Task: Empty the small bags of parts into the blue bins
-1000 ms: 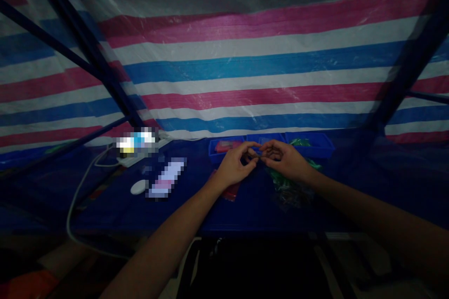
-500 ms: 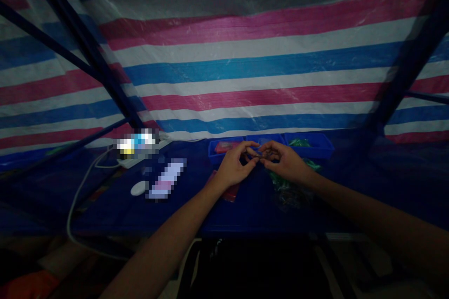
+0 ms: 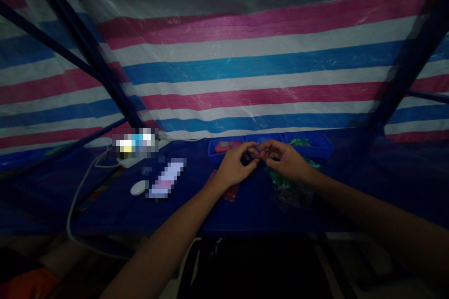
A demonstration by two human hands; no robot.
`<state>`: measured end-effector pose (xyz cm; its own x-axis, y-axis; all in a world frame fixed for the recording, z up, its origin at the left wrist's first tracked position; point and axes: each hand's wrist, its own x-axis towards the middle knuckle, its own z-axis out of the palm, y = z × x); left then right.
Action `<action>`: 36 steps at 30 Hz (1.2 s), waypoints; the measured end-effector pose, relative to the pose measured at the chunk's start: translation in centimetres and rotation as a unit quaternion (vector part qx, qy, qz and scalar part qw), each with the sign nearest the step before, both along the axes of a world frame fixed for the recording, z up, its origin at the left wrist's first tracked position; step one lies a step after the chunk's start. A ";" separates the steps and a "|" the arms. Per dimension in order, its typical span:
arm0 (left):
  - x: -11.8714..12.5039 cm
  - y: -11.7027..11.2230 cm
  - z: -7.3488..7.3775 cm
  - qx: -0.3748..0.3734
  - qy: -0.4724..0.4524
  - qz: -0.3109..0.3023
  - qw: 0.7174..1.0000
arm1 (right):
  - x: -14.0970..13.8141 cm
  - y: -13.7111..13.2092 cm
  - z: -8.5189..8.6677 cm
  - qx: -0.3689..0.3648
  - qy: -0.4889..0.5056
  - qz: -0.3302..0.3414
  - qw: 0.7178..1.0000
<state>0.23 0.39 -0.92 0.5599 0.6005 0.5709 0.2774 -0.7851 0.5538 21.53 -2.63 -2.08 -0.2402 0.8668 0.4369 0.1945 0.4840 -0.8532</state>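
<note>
My left hand (image 3: 237, 164) and my right hand (image 3: 283, 161) meet fingertip to fingertip above the blue table. The fingers of each are curled in a pinch; whatever small thing lies between them is too dark to make out. Just behind the hands stand a blue tray with red packets (image 3: 227, 146) and another blue tray (image 3: 317, 146) with green packets (image 3: 299, 142). Below my left wrist lies a red packet (image 3: 231, 192). Green plastic packets (image 3: 278, 180) and clear bags (image 3: 294, 197) with dark contents lie under my right hand.
To the left on the blue table (image 3: 196, 215) are a phone (image 3: 166, 178) with a blurred screen, a white round object (image 3: 139, 188) and a white power strip (image 3: 131, 161) with a cable. A striped tarp (image 3: 245, 70) hangs behind. At lower left, a person's orange garment (image 3: 30, 285) shows.
My fingertips have shifted slightly against each other, and the right fingers have closed in a little toward the left. Everything on the table stays where it was.
</note>
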 end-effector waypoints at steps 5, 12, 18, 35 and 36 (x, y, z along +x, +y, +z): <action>0.0 0.0 0.3 0.014 0.018 0.007 1.000 | 0.1 0.1 0.0 -0.014 0.015 -0.037 0.999; 0.0 -0.1 0.1 0.016 0.016 0.005 1.000 | 0.3 0.2 -0.2 0.041 -0.032 -0.061 0.997; 0.0 0.0 0.5 -0.025 0.005 -0.007 1.000 | 0.5 0.2 -0.1 0.058 -0.050 -0.074 0.994; -0.1 0.2 0.0 -0.062 -0.011 -0.021 0.998 | 0.5 0.3 -0.3 0.039 -0.049 -0.056 0.996; -0.1 0.2 0.0 -0.058 -0.007 -0.017 0.998 | 0.4 0.3 -0.3 0.040 -0.051 -0.052 0.997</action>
